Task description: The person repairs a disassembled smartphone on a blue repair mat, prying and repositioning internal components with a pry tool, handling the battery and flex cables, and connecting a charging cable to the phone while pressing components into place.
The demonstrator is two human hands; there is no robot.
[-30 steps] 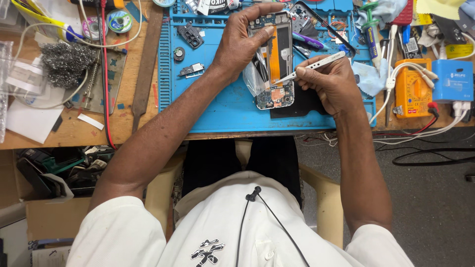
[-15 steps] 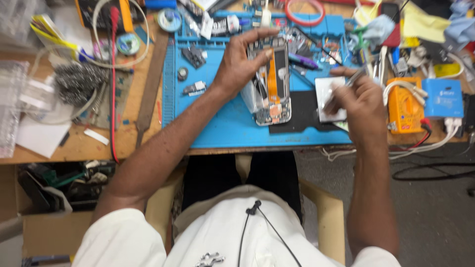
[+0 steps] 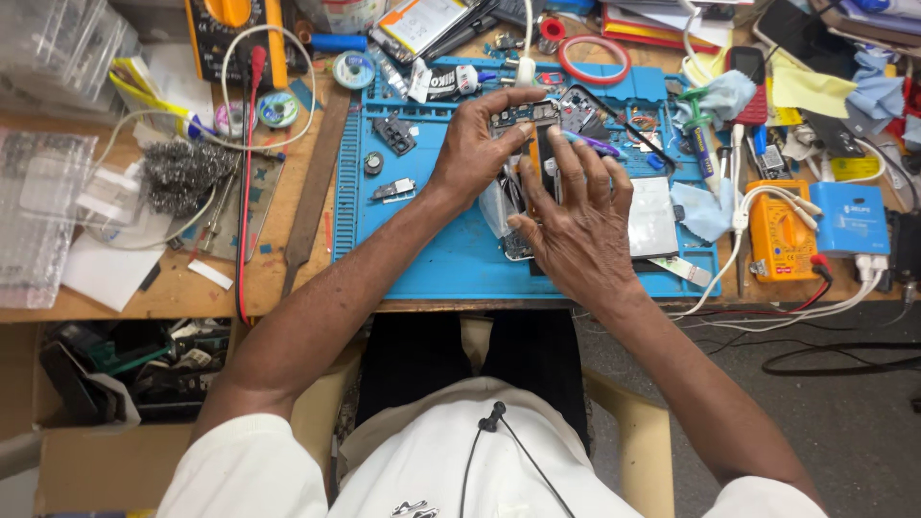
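An opened phone (image 3: 545, 144) with its insides showing lies on a blue work mat (image 3: 432, 259). My left hand (image 3: 475, 149) grips the phone's top left corner, fingers curled over its upper edge. My right hand (image 3: 576, 225) lies flat on the phone's lower half with fingers spread and covers most of it. Nothing is held in the right hand. A grey rectangular plate (image 3: 654, 216) lies just right of that hand, and a slim pale tool (image 3: 686, 271) rests on the mat's lower right edge.
Right of the mat stand an orange meter (image 3: 779, 235) and a blue box (image 3: 852, 219) with white cables. A wad of steel wool (image 3: 187, 173) and clear plastic bags lie left. Tools, a red ring (image 3: 595, 59) and small parts crowd the back. A cardboard box (image 3: 86, 384) sits under the bench.
My right hand no longer holds the slim tool and has moved left onto the phone, fingers spread. My left hand stays on the phone's top.
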